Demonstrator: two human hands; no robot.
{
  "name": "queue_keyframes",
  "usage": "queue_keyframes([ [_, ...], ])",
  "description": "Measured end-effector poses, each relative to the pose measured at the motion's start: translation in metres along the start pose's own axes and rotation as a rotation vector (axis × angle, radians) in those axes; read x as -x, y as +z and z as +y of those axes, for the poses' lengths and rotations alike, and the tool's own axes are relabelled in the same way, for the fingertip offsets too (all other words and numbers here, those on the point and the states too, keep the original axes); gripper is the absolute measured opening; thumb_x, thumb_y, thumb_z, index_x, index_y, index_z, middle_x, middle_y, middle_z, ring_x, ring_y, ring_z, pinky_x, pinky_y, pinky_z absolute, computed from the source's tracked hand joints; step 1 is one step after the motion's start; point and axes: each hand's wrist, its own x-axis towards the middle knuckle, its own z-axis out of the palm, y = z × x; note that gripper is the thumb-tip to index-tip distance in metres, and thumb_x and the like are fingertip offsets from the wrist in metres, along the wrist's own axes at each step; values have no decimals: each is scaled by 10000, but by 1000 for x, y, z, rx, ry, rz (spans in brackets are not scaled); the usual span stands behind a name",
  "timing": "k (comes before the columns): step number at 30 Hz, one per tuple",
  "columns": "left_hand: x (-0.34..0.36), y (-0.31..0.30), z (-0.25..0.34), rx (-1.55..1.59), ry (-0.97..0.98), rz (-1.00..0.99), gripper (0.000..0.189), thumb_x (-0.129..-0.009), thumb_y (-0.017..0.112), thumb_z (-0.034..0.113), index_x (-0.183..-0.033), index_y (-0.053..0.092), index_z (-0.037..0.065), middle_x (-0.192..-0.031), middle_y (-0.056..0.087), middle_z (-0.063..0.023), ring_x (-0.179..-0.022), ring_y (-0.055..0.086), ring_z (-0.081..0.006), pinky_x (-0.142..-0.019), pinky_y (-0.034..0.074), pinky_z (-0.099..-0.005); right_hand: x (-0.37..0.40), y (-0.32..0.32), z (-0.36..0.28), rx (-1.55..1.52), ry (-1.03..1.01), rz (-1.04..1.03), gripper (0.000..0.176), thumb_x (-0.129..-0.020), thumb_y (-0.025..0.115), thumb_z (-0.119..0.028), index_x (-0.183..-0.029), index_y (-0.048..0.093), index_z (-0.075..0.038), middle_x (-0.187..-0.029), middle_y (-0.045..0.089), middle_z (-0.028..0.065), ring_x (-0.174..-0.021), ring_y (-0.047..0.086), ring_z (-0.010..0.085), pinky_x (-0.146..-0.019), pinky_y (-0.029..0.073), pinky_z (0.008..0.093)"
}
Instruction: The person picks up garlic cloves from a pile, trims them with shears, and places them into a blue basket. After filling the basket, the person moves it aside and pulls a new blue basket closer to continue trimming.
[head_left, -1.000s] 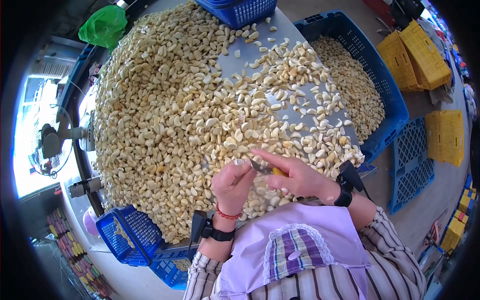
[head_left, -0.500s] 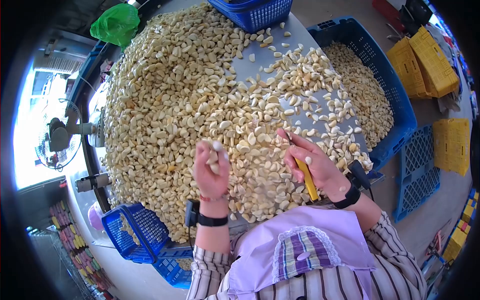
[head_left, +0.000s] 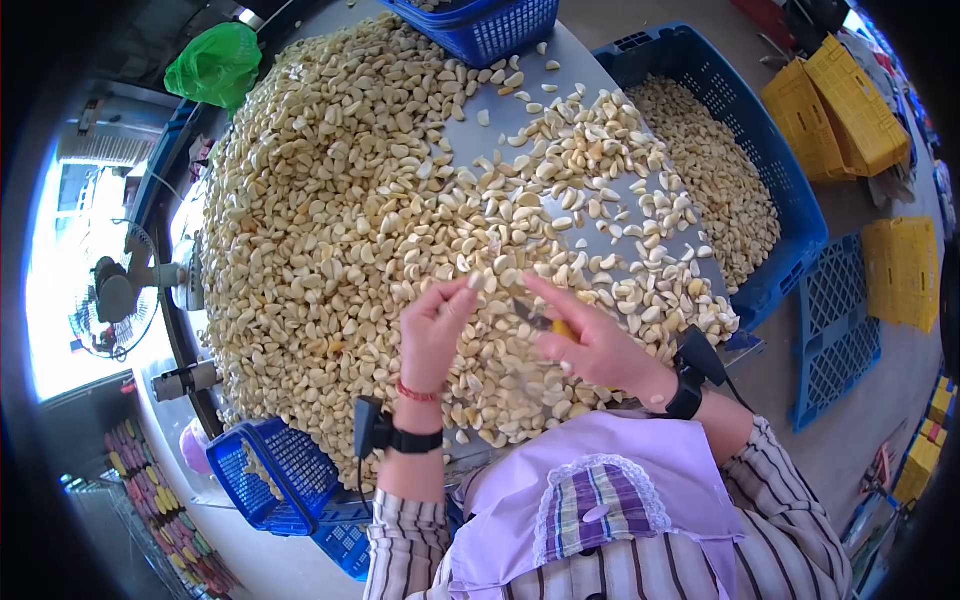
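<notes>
A large heap of pale peeled garlic cloves (head_left: 330,220) covers the metal table. My left hand (head_left: 432,335) is over the front of the heap, thumb and forefinger pinching a garlic clove (head_left: 475,281). Just to its right, my right hand (head_left: 605,350) grips a small yellow-handled knife (head_left: 563,329). The short dark blade points left toward the left hand, apart from the clove. Most of the knife's handle is hidden in the right hand, whose forefinger stretches forward.
A big blue crate (head_left: 805,225) of cloves stands right of the table (head_left: 490,128). Blue baskets sit at the back (head_left: 510,35) and front left (head_left: 255,490). A fan (head_left: 120,290) is at left, a green bag (head_left: 215,65) behind it. Yellow crates (head_left: 855,110) lie far right.
My left hand has turned from a closed fist to a fingertip pinch on a clove. My right hand has moved left, swinging the knife blade toward it. The view has shifted slightly.
</notes>
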Motion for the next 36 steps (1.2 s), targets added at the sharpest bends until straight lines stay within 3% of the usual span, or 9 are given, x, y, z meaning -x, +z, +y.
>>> queue_keyframes([
  [4, 29, 17, -15, -136, 357, -74, 122, -840, 661, 58, -949, 675, 6, -722, 583, 33, -592, 471, -9, -519, 359, -162, -4, 5, -2, 78, -81, -78, 595, -886, 582, -197, -1432, 352, -134, -744, 506, 0, -619, 411, 77, -587, 377, 244],
  [8, 44, 11, -22, 224, 72, -96, 23, -844, 635, 30, -864, 627, 22, -715, 573, 6, -606, 493, -39, -536, 397, -181, -2, 9, -2, -85, 68, -111, 510, -912, 546, -176, -1404, 413, -156, -773, 540, -8, -607, 436, 36, -545, 388, 194],
  [10, 40, 1, -31, 1207, 78, -444, 68, -888, 577, 74, -825, 581, 49, -653, 509, 6, -565, 463, -66, -504, 391, -212, -4, 4, 2, -239, 238, -72, 482, -937, 500, -150, -1409, 404, -170, -778, 552, -6, -534, 449, 22, -488, 396, 159],
  [13, 5, -31, -26, 1205, 289, -251, 129, -906, 554, 161, -818, 560, 67, -598, 447, 5, -524, 428, -108, -478, 390, -253, -7, -2, 7, -363, 190, -42, 492, -936, 496, -142, -1416, 389, -160, -761, 541, 2, -495, 449, 41, -488, 404, 172],
  [18, -81, -95, -35, -769, 203, 520, 250, -804, 669, 244, -901, 633, 16, -650, 585, -33, -608, 550, -163, -597, 482, -309, -11, 1, 13, -371, 166, -52, 497, -937, 509, -153, -1418, 382, -151, -757, 539, 9, -493, 460, 47, -479, 412, 183],
  [21, -88, -95, -43, -1138, 376, 443, 281, -787, 689, 241, -934, 651, 4, -686, 623, -31, -673, 588, -141, -658, 491, -306, -11, 2, 12, -338, 192, -64, 501, -938, 524, -173, -1419, 382, -161, -759, 542, 10, -493, 462, 46, -477, 419, 188],
  [23, -82, -94, -44, -1100, 413, 399, 242, -815, 679, 240, -891, 653, 12, -650, 595, -7, -605, 551, -97, -557, 456, -264, -7, 0, 9, -300, 215, -51, 505, -936, 536, -190, -1418, 386, -175, -761, 545, 12, -493, 467, 46, -478, 425, 189],
  [26, -45, -68, -23, -13, -125, 137, 174, -856, 642, 201, -831, 646, 28, -643, 546, 40, -490, 412, -7, -420, 269, -164, -4, -5, 10, -267, 195, -21, 499, -934, 539, -195, -1412, 397, -180, -759, 550, 5, -513, 470, 39, -489, 435, 186],
  [36, 41, -11, -20, 208, -174, -273, 115, -854, 609, 138, -820, 623, 29, -697, 593, -8, -541, 456, -33, -474, 341, -182, -3, 7, -1, 151, -93, -176, 594, -886, 559, -203, -1439, 344, -169, -872, 591, 47, -649, 464, 70, -603, 416, 236],
])
